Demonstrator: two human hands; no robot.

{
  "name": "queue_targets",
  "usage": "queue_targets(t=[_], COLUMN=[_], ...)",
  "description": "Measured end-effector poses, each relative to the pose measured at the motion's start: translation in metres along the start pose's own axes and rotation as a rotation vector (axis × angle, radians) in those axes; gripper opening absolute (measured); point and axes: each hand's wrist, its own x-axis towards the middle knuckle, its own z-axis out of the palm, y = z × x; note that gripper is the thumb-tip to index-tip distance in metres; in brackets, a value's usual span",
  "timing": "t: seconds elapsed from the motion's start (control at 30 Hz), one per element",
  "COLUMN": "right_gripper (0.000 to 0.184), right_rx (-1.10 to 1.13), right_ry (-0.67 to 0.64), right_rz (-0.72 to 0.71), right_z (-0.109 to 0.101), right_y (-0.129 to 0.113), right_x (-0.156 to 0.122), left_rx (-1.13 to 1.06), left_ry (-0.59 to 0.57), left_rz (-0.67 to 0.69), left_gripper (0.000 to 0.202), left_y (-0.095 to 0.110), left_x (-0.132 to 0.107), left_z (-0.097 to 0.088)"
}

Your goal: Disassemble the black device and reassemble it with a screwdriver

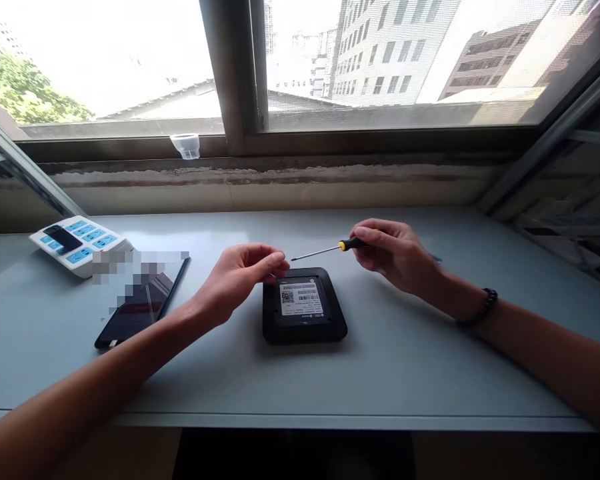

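My right hand point(397, 253) grips a screwdriver point(351, 244) by its black and yellow handle. The thin metal shaft points left, its tip close to the fingers of my left hand point(247, 273). That left hand is pinched closed above the far left corner of a black square box point(305, 333); whatever sits between thumb and fingers is hidden or too small to name. The box lies flat on the table, its label side up. On it a white label point(303, 300) shows a QR code and barcodes.
On the left, a white power strip point(83, 267) with blue sockets has a small dark object point(63, 237) on top. A dark tablet point(135, 310) lies nearer, partly blurred out. The pale table point(405, 380) meets a window wall; a clear plastic cup point(186, 145) is on the sill.
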Motion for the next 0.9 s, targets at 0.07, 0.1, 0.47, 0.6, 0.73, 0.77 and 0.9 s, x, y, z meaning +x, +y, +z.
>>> queue_targets(t=[0.07, 0.1, 0.47, 0.6, 0.73, 0.77, 0.9], right_gripper=[0.035, 0.035, 0.043, 0.042, 0.039, 0.038, 0.036], right_rx=[0.003, 0.007, 0.115, 0.130, 0.139, 0.143, 0.161], right_ry=[-0.022, -0.030, -0.079, -0.091, -0.094, -0.093, -0.087], right_rz=[0.008, 0.015, 0.099, 0.113, 0.117, 0.117, 0.123], right_z=[0.000, 0.000, 0.000, -0.001, -0.003, -0.004, -0.006], right_y=[0.000, 0.000, -0.006, -0.003, 0.000, 0.001, 0.002], right_x=[-0.001, -0.001, 0.000, 0.001, 0.002, 0.002, 0.004], left_rx=[-0.066, -0.094, -0.323, -0.218, -0.033, 0.016, 0.191], left_ry=[0.008, 0.008, -0.121, -0.151, -0.157, -0.164, -0.198], left_rz=[-0.036, -0.049, -0.099, 0.008, 0.093, 0.106, 0.189], left_gripper=[0.029, 0.029, 0.027, 0.015, 0.009, 0.009, 0.010], left_y=[0.001, 0.001, 0.002, 0.006, 0.012, 0.013, 0.018], left_x=[-0.001, -0.001, -0.001, -0.004, -0.011, -0.014, -0.019], left_z=[0.001, 0.001, 0.002, 0.001, 0.002, 0.002, 0.006])
